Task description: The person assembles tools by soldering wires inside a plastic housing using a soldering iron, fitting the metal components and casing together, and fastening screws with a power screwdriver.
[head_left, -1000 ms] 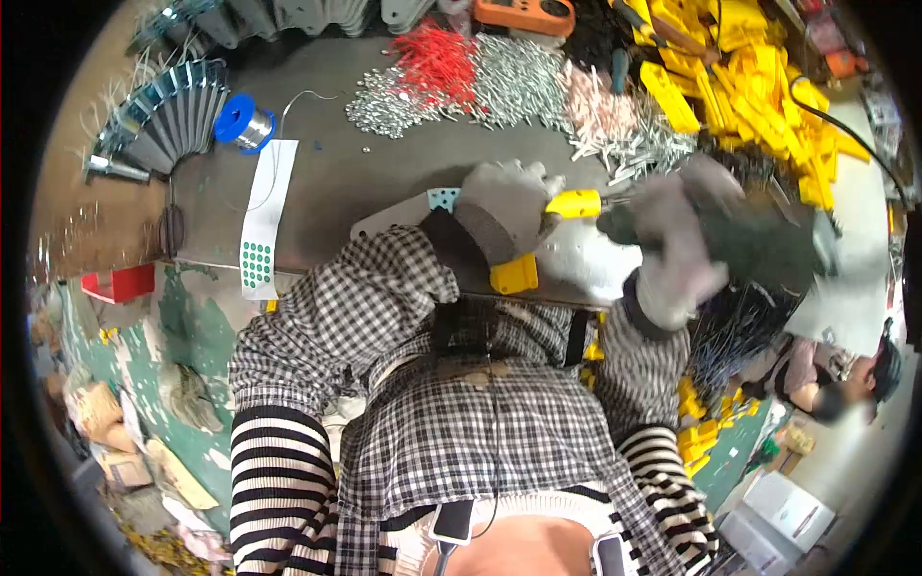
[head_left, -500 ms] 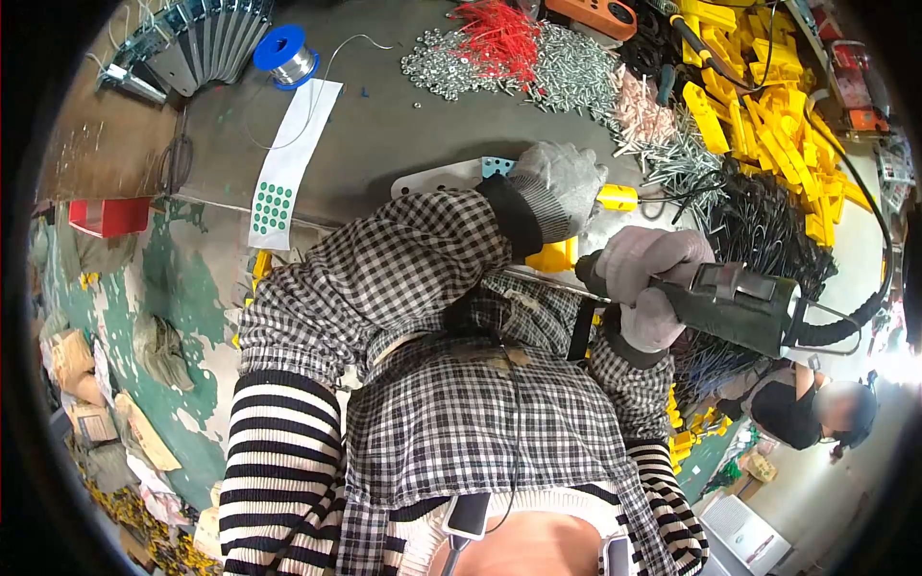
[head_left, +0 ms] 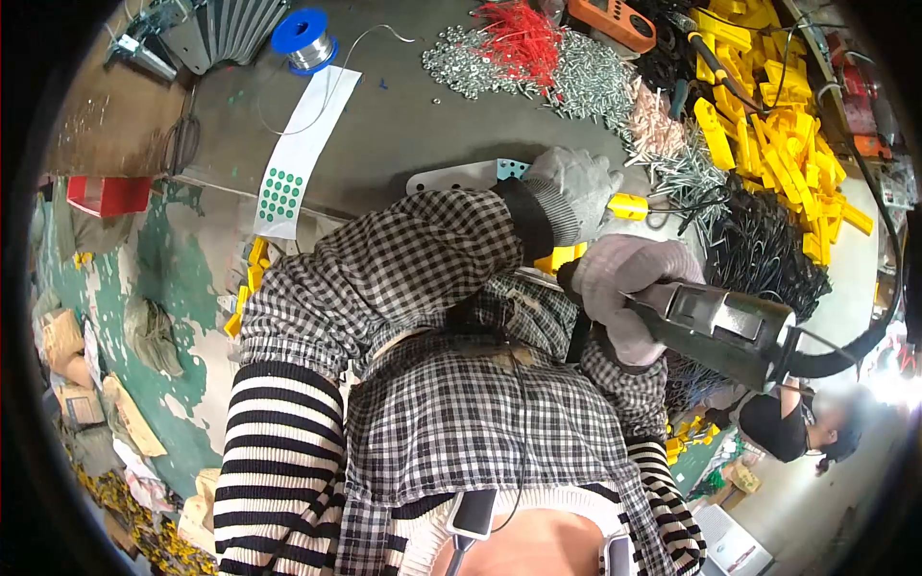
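Note:
My right hand (head_left: 639, 288), in a pale glove, is wrapped round a dark electric screwdriver (head_left: 725, 322). A black cord leaves the tool's rear end, and its nose points left toward my apron. My left hand (head_left: 576, 187), in a grey glove, is bent over the work at the bench's near edge; its fingertips and anything between them are hidden. Beside that wrist lies a pale plate with holes (head_left: 447, 180), with a light-blue perforated piece (head_left: 511, 170) at its end. A yellow part (head_left: 559, 259) shows below the left hand, and a yellow piece with a black cable (head_left: 629, 205) lies right of it.
Screws (head_left: 591, 86), red pieces (head_left: 519, 43) and yellow parts (head_left: 788, 154) are heaped across the back. Black cables (head_left: 768, 250) lie at right. A solder spool (head_left: 304, 43) and a strip with green dots (head_left: 288, 182) are at left. Another person (head_left: 783, 422) is at far right.
My right hand and the screwdriver have shifted slightly left, and the tool's rear end has swung lower. The left hand stays over the work. The whole view has shifted slightly.

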The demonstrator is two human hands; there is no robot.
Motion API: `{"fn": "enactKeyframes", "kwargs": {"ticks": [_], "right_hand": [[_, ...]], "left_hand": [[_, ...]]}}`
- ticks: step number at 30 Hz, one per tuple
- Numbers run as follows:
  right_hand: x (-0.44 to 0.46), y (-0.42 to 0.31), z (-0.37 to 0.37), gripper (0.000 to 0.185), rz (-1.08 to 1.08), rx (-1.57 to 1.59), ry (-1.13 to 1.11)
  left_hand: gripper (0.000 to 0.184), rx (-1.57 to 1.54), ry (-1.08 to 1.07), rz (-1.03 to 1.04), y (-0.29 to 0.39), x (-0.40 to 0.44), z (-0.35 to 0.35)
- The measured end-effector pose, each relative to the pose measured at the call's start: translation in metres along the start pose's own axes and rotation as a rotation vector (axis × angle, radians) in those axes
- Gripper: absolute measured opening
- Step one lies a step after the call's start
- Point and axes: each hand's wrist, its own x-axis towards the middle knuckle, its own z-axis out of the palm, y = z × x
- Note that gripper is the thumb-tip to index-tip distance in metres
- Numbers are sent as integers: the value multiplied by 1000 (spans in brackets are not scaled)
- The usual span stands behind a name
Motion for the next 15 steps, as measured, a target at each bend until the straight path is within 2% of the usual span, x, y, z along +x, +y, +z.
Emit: {"fn": "enactKeyframes", "kwargs": {"ticks": [1, 2, 4, 5, 9, 11, 12, 14, 15], "right_hand": [[9, -2, -1, 29, -25, -135, -26], [12, 0, -2, 29, -20, -126, -30], [17, 2, -6, 27, -35, 44, -197], [18, -4, 4, 27, -48, -138, -81], [8, 2, 20, 26, -84, -301, 81], [0, 11, 34, 25, -169, -540, 499], [-2, 12, 39, 25, -166, -540, 500], [1, 14, 51, 23, -229, -355, 673], [7, 15, 56, 23, -225, -541, 729]], "left_hand": [[42, -22, 8, -8, 0, 0, -2], [43, -41, 12, -15, -1, -2, -5], [41, -59, -29, -26, -1, -2, -7], [41, -64, -26, -21, -1, -2, -5], [39, -69, -54, -36, 0, -2, -6], [38, -70, -37, -36, 2, -1, -3], [36, -69, -17, -35, 2, -1, -1], [33, -84, -43, -77, 5, -4, -9], [31, -93, -66, -119, 8, -6, -11]]}}
